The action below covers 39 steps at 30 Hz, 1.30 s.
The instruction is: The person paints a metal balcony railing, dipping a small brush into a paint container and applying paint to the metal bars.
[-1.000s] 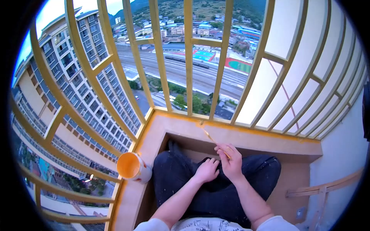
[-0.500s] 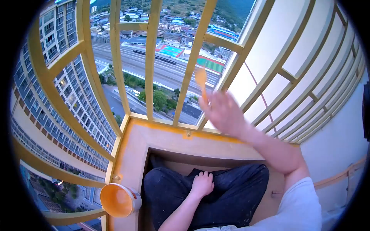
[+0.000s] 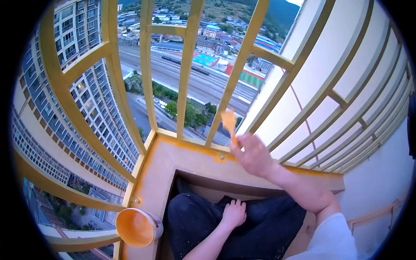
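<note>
My right hand is closed round the handle of a paintbrush, whose orange bristles point up beside a yellow railing bar. The brush is held above the ledge. My left hand rests on my dark trousers with its fingers spread a little; nothing shows in it. A white bucket, coated orange inside, stands on the ledge at the lower left.
The beige ledge has orange paint along its railing edge and a small bolt on it. Yellow bars rise at the front and both sides. A white wall stands at the right.
Compared with one second ago, my right hand has risen from my lap towards the railing with the brush. Since half a second ago it has come lower. The view has shifted too.
</note>
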Tool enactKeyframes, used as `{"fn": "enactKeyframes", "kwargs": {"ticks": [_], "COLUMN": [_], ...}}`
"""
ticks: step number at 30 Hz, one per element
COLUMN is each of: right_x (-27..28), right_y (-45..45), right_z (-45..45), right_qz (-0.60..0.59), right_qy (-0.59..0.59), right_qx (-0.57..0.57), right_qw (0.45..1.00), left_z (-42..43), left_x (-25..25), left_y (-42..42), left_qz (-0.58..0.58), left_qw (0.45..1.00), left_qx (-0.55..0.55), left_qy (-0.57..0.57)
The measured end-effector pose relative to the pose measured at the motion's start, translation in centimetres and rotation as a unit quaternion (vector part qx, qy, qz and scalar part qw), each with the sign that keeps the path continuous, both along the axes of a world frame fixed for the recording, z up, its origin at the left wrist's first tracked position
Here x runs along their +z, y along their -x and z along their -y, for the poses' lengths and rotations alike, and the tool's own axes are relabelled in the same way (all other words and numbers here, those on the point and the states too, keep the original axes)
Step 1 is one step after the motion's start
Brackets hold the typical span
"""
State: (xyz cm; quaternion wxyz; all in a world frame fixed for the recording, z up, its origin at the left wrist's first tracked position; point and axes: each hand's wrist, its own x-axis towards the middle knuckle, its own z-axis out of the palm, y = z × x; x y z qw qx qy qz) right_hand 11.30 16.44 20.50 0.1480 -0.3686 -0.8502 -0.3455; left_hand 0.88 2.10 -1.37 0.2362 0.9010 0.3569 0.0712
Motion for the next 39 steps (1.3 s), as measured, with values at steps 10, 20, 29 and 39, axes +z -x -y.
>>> {"fn": "enactKeyframes", "kwargs": {"ticks": [10,20,29,39], "right_x": [-6.1,-10.3,-10.6,-13.9], "right_y": [-1.2,0.0,0.7,1.5], "right_z": [0.4,1.1,0.0,4.4], "right_qz": [-0.07,-0.218,-0.232,-0.244], "right_qy": [0.051,0.092,0.094,0.199], "right_qx": [-0.015,0.031,-0.003,-0.045], "right_qw": [0.996,0.971,0.968,0.948], "left_z": [-0.3,-0.1,-0.3,-0.8], "left_x": [1.1,0.2,0.7,-1.6], "left_y": [0.2,0.0,-0.2,0.3], "left_qz": [-0.005,0.007,-0.019,0.064], "left_qw": [1.0,1.0,1.0,0.997], "left_qx": [-0.004,0.002,-0.009,-0.046], "left_qy": [0.014,-0.005,0.016,-0.01]}}
